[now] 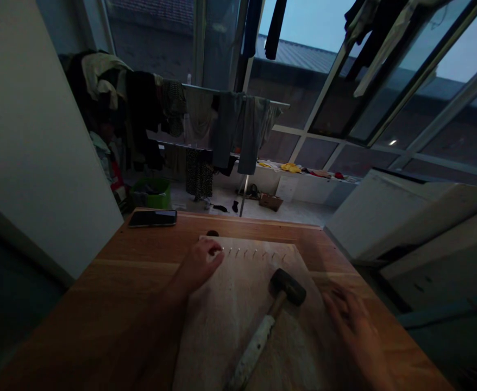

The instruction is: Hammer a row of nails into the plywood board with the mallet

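Note:
My left hand (200, 265) is at the upper left corner of a pale wooden board (218, 309). Its thumb and forefinger close around a thin nail (223, 249) at the left end of a row. Several more nails (255, 252) stand up from the board, roughly in line along its far edge, some of them leaning. Across the board lies a hammer (258, 336) with a dark head and a worn white-painted handle; neither hand touches it. To the right of the board, my right hand (356, 326) hovers or rests by the tabletop, fingers loosely bent and apart, holding nothing visible.
The board lies on a wooden table (140, 288). A phone (152, 218) sits at the far left edge, and a small dark round object (212, 233) is just behind the board. Beyond stand a laundry rack (238, 100) with clothes and a green tub (157, 195).

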Available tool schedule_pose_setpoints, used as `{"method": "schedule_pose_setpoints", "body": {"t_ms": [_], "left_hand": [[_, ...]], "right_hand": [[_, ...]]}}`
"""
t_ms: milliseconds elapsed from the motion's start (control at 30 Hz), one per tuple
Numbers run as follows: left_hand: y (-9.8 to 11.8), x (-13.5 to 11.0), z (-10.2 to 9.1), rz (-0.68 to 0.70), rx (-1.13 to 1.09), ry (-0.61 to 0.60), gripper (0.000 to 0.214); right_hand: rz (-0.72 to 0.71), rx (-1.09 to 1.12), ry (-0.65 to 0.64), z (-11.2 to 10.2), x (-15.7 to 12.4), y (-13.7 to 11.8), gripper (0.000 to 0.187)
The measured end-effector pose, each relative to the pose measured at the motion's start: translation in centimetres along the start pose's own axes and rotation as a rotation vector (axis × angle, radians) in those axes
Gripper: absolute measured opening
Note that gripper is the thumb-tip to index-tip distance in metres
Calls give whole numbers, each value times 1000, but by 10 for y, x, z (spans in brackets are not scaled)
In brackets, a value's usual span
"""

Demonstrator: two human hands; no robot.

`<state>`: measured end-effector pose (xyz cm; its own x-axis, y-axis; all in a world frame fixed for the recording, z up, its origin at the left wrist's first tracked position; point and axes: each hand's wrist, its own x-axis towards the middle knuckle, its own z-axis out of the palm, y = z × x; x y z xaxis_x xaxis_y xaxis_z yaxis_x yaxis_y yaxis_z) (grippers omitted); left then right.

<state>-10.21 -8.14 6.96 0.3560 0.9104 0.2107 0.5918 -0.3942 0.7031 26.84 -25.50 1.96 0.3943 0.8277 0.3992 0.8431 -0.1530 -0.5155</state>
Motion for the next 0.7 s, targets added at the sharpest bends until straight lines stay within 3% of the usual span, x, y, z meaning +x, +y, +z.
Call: {"method": "schedule_pose_setpoints", "body": {"t_ms": [67, 133, 200, 300, 467, 700], "left_hand": [[2, 42, 5, -35, -138, 88, 18], [3, 73, 9, -125, -240, 90, 17], [2, 89, 12, -184, -323, 30, 24], [-9, 91, 17, -199, -419, -54, 39], [-33, 82, 24, -203, -404, -235, 54], [-31, 81, 31, -298, -476, -333, 45]], "right_hand": [[162, 328, -7, 14, 40, -24, 58], [296, 574, 5, 32, 77, -41, 65], [372, 689, -4, 52, 107, -50, 67], [462, 729, -28, 81, 133, -49, 71], [481, 888, -114, 111, 136, -37, 71], [452, 929, -203, 112, 131, -40, 67]]}}
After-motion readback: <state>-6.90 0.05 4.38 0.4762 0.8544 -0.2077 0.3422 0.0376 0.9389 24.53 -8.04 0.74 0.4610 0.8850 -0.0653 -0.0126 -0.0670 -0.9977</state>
